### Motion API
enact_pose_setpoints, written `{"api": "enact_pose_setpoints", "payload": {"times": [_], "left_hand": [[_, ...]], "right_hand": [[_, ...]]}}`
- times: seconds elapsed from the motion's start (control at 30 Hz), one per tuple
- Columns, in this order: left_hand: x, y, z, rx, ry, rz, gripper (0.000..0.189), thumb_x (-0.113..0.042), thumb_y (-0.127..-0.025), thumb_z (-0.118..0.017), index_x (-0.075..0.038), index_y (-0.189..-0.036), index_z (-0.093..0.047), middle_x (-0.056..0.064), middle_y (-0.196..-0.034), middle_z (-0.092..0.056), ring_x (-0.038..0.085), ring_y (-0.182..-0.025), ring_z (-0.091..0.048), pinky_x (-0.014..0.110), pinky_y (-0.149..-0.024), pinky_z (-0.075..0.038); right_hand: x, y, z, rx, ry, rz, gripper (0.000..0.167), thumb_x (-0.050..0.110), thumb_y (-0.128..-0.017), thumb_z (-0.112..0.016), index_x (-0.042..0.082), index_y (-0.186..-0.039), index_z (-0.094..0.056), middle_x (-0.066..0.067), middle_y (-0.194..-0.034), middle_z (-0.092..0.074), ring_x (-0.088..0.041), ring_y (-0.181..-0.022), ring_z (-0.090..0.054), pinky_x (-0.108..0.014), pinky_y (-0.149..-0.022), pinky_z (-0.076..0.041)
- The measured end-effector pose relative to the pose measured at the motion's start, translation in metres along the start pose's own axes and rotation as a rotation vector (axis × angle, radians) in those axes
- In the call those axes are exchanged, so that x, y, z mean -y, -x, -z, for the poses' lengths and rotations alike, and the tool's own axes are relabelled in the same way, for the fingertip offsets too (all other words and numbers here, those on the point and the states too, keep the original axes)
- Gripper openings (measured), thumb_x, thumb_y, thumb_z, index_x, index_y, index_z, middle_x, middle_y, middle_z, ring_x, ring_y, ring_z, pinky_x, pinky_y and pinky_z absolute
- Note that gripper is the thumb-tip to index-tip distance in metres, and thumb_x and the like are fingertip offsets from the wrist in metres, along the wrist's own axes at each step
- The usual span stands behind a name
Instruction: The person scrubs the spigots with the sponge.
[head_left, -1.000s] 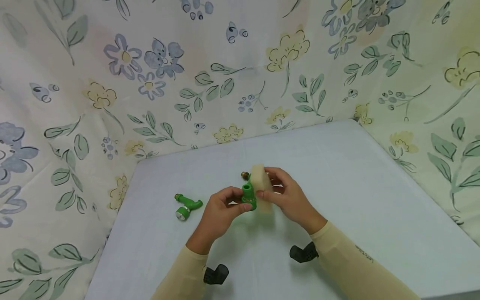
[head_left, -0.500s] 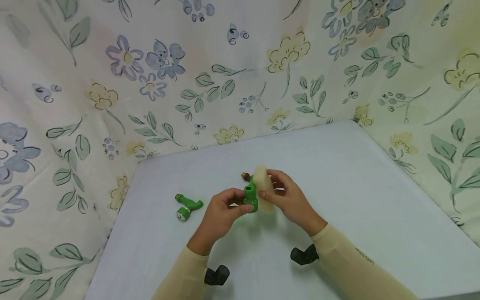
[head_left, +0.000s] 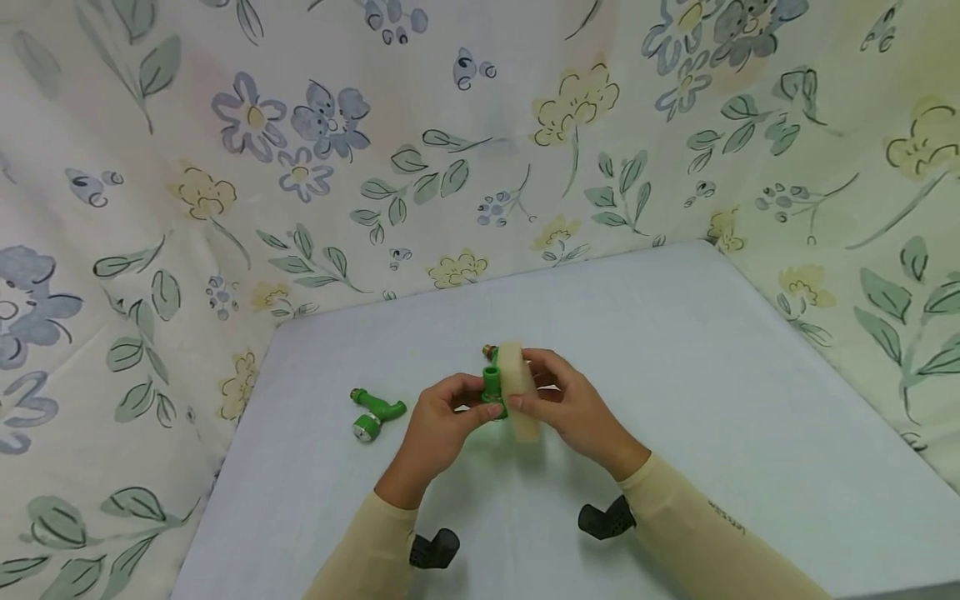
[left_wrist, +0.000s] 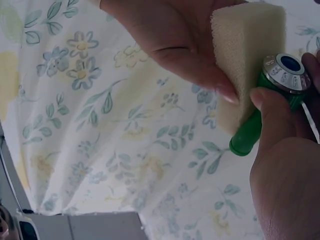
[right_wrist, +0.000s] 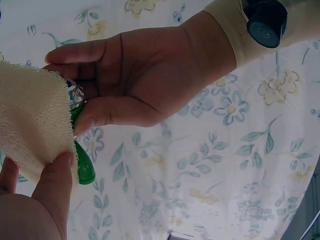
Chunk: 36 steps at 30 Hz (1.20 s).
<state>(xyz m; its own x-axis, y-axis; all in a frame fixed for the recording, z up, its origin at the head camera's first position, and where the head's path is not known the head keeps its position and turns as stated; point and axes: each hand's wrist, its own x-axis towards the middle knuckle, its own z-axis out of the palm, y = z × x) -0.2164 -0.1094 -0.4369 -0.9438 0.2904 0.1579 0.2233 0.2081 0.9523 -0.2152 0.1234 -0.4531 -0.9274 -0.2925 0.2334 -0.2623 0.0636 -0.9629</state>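
Between its thumb and fingers my left hand [head_left: 438,421] pinches a green faucet [head_left: 491,383] with a brass-coloured threaded end, held above the table. The silver collar of this faucet [left_wrist: 286,72] shows in the left wrist view. My right hand [head_left: 581,408] grips a thick cream sponge [head_left: 516,387], thumb on the near side. The sponge lies against the faucet's right side and covers part of it. In the right wrist view the sponge [right_wrist: 35,115] hides most of the faucet, leaving a green end [right_wrist: 85,167] visible below.
A second green faucet [head_left: 381,408] with a round silver-faced knob lies on the white table [head_left: 675,350], left of my hands. Black wrist-worn devices [head_left: 606,518] hang under both sleeves. Floral cloth [head_left: 420,167] hangs behind the table and along its sides.
The sponge in my right hand shifts slightly right, then down and left against the faucet. The left hand keeps its hold, with the faucet shifting only a little. The second faucet stays put.
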Motion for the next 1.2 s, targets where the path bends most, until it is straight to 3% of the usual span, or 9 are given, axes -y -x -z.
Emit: {"api": "enact_pose_setpoints", "payload": {"times": [0.37,0.67,0.87,1.2], "left_hand": [[0.003,-0.001,0.000,-0.058,0.005,0.007,0.020,-0.005,-0.096,-0.084,-0.005,-0.116,-0.078,0.007,-0.111,-0.075,0.025,-0.104,-0.071,0.037,-0.086,-0.061],[0.006,-0.001,0.001,-0.054,0.268,-0.001,0.033,-0.009,-0.105,-0.076,-0.004,-0.138,-0.070,0.017,-0.130,-0.069,0.035,-0.106,-0.076,0.049,-0.086,-0.066],[0.000,0.001,0.001,-0.081,0.306,0.000,0.033,0.000,-0.104,-0.073,-0.001,-0.137,-0.070,0.019,-0.130,-0.068,0.032,-0.105,-0.076,0.047,-0.090,-0.064],[-0.003,0.003,0.003,0.016,0.317,-0.048,0.032,0.002,-0.103,-0.074,0.002,-0.134,-0.067,0.020,-0.126,-0.067,0.030,-0.104,-0.074,0.050,-0.091,-0.064]], "right_hand": [[0.015,0.004,-0.004,0.058,-0.063,0.069,0.058,0.017,-0.102,-0.081,0.018,-0.155,-0.057,-0.010,-0.134,-0.065,-0.032,-0.122,-0.062,-0.046,-0.102,-0.057],[0.012,0.008,-0.006,0.037,-0.080,0.062,0.060,0.016,-0.101,-0.081,0.016,-0.155,-0.056,-0.010,-0.135,-0.064,-0.032,-0.124,-0.060,-0.049,-0.104,-0.055],[0.011,0.008,-0.009,0.055,-0.049,0.094,0.059,0.016,-0.101,-0.081,0.016,-0.155,-0.057,-0.009,-0.134,-0.064,-0.031,-0.124,-0.060,-0.048,-0.105,-0.055],[0.006,0.004,-0.005,0.044,-0.035,0.044,0.057,0.022,-0.101,-0.082,0.020,-0.153,-0.059,-0.008,-0.130,-0.067,-0.030,-0.119,-0.064,-0.051,-0.102,-0.056]]}}
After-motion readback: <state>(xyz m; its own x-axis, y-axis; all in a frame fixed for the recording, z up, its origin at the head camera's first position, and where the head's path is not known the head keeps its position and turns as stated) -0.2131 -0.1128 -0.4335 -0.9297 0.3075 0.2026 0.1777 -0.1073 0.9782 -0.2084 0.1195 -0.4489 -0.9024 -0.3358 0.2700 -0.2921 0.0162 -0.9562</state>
